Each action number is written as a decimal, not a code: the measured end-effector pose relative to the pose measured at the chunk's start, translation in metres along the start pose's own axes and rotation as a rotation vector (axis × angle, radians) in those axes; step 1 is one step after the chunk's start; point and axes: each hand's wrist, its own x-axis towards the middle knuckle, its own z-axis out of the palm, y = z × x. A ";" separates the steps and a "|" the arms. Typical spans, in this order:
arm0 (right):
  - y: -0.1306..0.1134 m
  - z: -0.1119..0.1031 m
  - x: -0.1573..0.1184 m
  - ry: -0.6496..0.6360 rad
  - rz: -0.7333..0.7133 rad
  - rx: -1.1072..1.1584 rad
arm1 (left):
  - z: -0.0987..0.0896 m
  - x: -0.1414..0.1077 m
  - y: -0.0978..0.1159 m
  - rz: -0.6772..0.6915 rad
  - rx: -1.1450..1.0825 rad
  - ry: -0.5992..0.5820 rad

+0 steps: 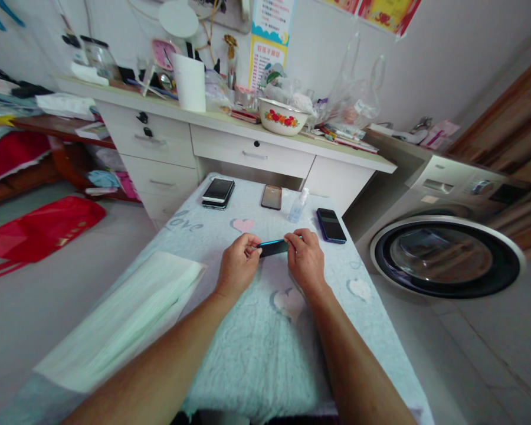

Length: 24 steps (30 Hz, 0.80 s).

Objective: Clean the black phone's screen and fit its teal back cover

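A dark smartphone (pixel 273 248) with a blue-tinged edge is held sideways above the cloth, tilted so that it looks narrow. My left hand (pixel 239 262) pinches its left end between thumb and fingers. Its right end is gripped by my right hand (pixel 306 258). Just beyond them stands a small clear spray bottle (pixel 298 206), and a brownish phone case (pixel 271 197) lies to its left. Another dark phone (pixel 331 225) rests to the right of my right hand. Farther left, a stack of phones (pixel 218 193) sits near the table's far edge.
The table (pixel 248 342) wears a pale blue cloth with hearts. A folded whitish cloth (pixel 128 319) lies along its left side. Behind stands a white drawer desk (pixel 253 150) bearing a flowered bowl (pixel 284 117) and clutter. A washing machine (pixel 446 254) is at the right, a red bag (pixel 44 229) on the left floor.
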 end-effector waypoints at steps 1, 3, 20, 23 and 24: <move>-0.001 0.000 0.000 -0.003 -0.001 -0.002 | 0.000 0.000 0.000 0.001 -0.002 0.003; -0.004 0.000 0.000 -0.003 -0.006 -0.003 | 0.000 0.001 0.000 0.001 -0.004 0.007; -0.033 0.006 -0.003 -0.067 -0.139 0.011 | 0.001 0.000 -0.004 0.005 -0.051 -0.003; -0.037 0.004 -0.003 -0.079 -0.177 0.026 | 0.001 0.000 -0.001 0.013 -0.056 -0.007; -0.038 0.004 -0.003 -0.081 -0.188 0.030 | 0.001 0.000 -0.001 0.016 -0.060 -0.007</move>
